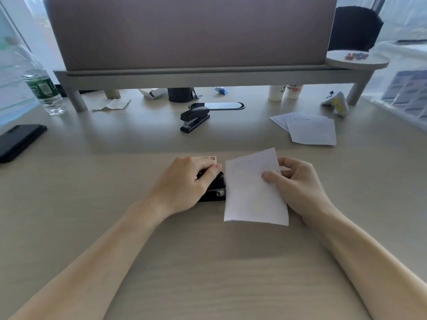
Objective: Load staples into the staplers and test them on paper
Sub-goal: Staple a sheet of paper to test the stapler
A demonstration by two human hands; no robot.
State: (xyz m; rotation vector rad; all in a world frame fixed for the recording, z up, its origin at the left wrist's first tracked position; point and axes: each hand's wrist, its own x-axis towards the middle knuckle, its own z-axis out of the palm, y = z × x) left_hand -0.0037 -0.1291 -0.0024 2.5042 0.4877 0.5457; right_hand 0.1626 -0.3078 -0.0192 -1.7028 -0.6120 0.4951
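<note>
My left hand lies on top of a black stapler on the desk, fingers curled over its front. My right hand pinches a white sheet of paper by its right edge; the sheet's left edge meets the stapler's mouth. A small staple box with a red mark peeks out behind my left hand. A second black stapler stands shut farther back in the middle. A loose pile of white paper sheets lies at the back right.
A monitor riser spans the back, with cups, a black pot and scraps beneath it. A water bottle and a black phone are at the left. A clear plastic bin stands at the right.
</note>
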